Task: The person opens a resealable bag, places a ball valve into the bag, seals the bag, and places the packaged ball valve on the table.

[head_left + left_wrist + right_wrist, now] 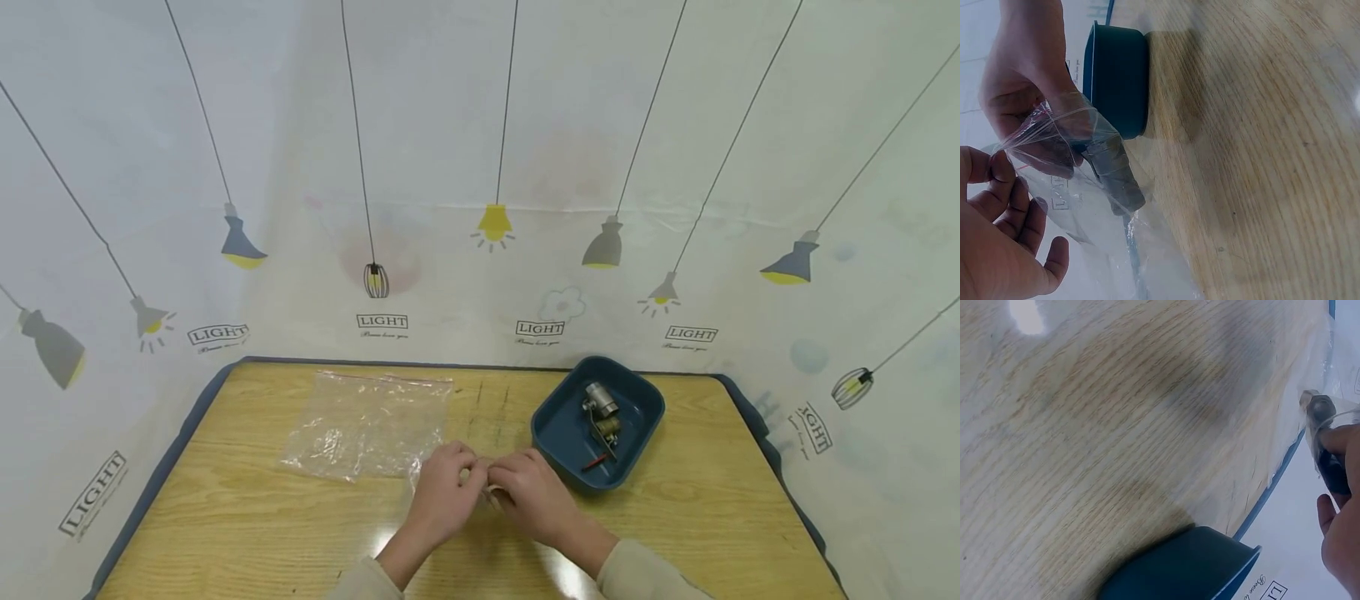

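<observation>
In the left wrist view, my left hand (1004, 250) pinches the edge of a clear plastic zip bag (1085, 219) between thumb and finger, its other fingers loosely bent. My right hand (1029, 81) reaches to the bag's mouth and holds a grey metal fitting (1119, 178), which shows through the plastic. One end of the metal fitting (1319, 409) has flat, nut-like sides in the right wrist view; a dark part lies beside the fingers. Both hands meet above the middle of the table in the head view, where the left hand (446, 492) and right hand (536, 500) mostly hide the fitting.
A dark blue plastic bin (647, 429) stands right of the hands, holding a silver metal valve (602, 400), a brass-coloured fitting (607, 426) and a red-handled piece (595, 462). Flat clear bags (367, 425) lie on the wooden table (247, 533) to the left. A printed sheet (435, 125) hangs behind.
</observation>
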Demonstrator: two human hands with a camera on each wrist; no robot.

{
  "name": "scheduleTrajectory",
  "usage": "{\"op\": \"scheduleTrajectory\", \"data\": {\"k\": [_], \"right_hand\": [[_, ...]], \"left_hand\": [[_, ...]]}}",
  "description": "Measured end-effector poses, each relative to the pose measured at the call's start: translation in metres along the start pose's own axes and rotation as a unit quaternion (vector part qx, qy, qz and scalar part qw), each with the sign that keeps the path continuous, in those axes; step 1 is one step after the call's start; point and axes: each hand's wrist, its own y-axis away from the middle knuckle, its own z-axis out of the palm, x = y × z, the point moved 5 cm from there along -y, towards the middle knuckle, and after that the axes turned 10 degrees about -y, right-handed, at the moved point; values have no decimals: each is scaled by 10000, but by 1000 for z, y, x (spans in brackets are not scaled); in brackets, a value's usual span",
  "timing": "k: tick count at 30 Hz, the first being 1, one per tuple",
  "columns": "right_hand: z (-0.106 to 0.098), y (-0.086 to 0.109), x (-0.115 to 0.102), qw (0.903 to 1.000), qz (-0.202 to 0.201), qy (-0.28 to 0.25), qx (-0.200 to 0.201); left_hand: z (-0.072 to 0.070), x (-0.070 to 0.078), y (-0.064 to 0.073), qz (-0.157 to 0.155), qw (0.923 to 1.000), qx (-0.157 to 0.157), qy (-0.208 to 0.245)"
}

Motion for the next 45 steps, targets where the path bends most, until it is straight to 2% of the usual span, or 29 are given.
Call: {"op": "scheduleTrajectory", "data": {"k": [7,10,12,15,18,23,26,28,32,35,45], "right_hand": [[-7,7,3,9977,334,386,448],[-8,11,9,9930,983,521,396],[-6,13,16,9863,1579,461,111],[0,17,25,9696,2400,-179,-451],[4,20,28,9482,2892,-1124,-673],[8,21,27,9136,3330,-2238,-655],[8,20,26,9005,3438,-2577,-669],[7,19,25,9024,3445,-2509,-641],[2,16,24,9187,3471,-1805,-535],[-3,14,22,9263,3465,-1408,-464],[-13,6,13,9383,3199,-1263,-367]], "left_hand": [[0,3,-1,46,9999,76,83],[-2,5,-1,36,9997,176,143],[-2,5,-1,13,9996,222,186],[-3,5,0,-32,9995,238,213],[-3,4,1,-70,9995,236,200],[-3,4,0,-74,9995,270,147],[-3,3,0,-43,9995,296,123],[-2,2,1,-17,9995,327,26],[-3,1,2,-25,9985,424,-356],[-3,-1,3,-111,9972,443,-598],[-12,-3,3,-409,9877,690,-1344]]}}
